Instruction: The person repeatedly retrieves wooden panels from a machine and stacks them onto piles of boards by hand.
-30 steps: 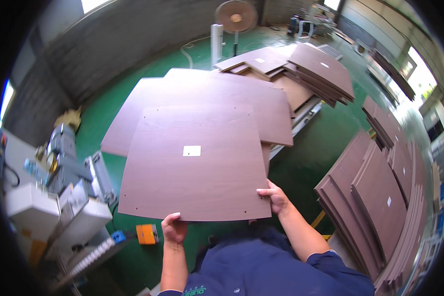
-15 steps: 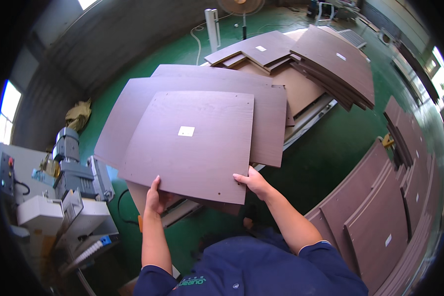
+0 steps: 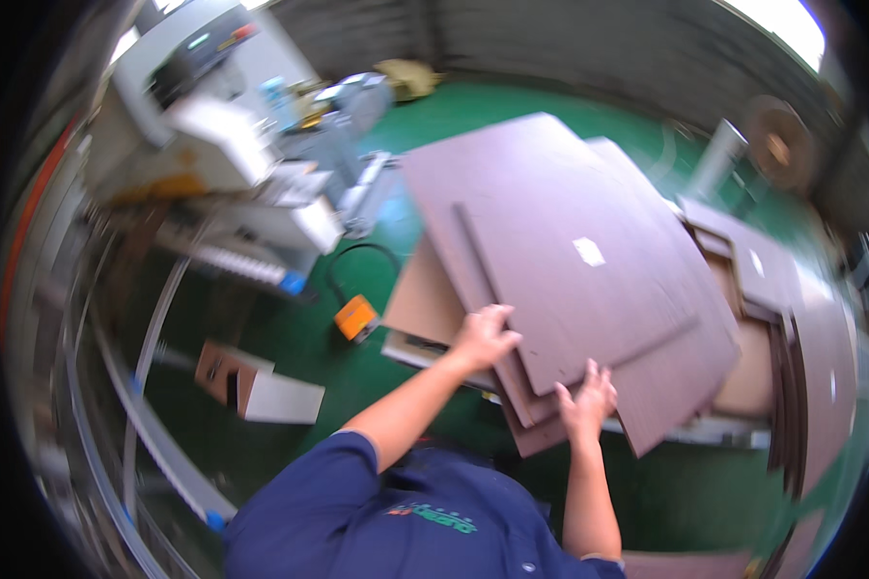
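Observation:
A flat purple-brown wood-grain panel (image 3: 608,304) with a small white label lies at a slant on top of larger panels of the same colour (image 3: 560,154). My left hand (image 3: 485,340) rests at its left edge near the close corner, fingers apart and lying over the edge. My right hand (image 3: 587,400) is at the panel's near edge, its fingers spread and the tips touching the board. Neither hand is wrapped round the panel. Motion blurs the picture slightly.
Stacked panels (image 3: 826,386) stand at the right. A grey-and-white machine (image 3: 261,183) is at the far left. An orange pedal-like box (image 3: 356,318) with a black cable and a cut board piece (image 3: 280,396) lie on the green floor. A round fan (image 3: 777,145) stands far right.
My view has swung left, bringing the machine and floor pedal further in. The labelled panel now lies turned on the stack, and my hands have loosened from their grip on its edges.

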Demonstrator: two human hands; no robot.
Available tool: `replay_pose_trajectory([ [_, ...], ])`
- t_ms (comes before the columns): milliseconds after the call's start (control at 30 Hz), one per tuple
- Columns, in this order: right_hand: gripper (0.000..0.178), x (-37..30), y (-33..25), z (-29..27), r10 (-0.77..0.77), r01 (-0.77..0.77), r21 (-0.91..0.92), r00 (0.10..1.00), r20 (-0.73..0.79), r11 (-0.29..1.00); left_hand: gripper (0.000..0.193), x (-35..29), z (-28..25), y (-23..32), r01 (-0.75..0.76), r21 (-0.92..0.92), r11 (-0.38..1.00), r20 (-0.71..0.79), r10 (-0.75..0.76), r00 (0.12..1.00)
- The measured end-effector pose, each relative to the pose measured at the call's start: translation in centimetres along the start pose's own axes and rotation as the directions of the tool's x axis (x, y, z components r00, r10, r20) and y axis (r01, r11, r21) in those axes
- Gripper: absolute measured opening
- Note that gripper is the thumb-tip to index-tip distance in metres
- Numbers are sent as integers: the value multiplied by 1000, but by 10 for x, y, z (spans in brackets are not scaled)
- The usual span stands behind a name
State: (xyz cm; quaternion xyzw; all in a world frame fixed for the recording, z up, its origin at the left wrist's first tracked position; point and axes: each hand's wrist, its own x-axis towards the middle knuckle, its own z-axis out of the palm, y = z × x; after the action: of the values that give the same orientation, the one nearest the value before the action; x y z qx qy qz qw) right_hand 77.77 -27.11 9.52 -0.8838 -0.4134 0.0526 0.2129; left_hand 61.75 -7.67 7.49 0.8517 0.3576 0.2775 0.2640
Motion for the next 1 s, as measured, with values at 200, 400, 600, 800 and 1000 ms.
replay_pose_trajectory([
  [200, 79, 13, 24, 23, 109, -108, -28, 993, 40, 994, 67, -16, 12, 33, 143, 188, 972, 230, -185, 955],
  [400, 85, 37, 22, 36, 213, -211, -48, 976, 48, 976, 41, -45, -18, -2, 146, -155, 977, 164, -120, 979],
  [600, 78, 56, 42, 33, 180, -183, 57, 982, 55, 981, 28, -165, -78, -116, 535, -313, 785, 29, -555, 831],
  [800, 37, 12, -13, 28, 88, -85, 25, 964, -251, 996, 23, -295, -171, -253, 621, -774, 121, -31, -988, 154],
  [1000, 41, -13, -92, 62, 16, 14, 94, 950, -313, 995, 37, -334, -300, -362, 408, -910, 75, -108, -992, -58],
])
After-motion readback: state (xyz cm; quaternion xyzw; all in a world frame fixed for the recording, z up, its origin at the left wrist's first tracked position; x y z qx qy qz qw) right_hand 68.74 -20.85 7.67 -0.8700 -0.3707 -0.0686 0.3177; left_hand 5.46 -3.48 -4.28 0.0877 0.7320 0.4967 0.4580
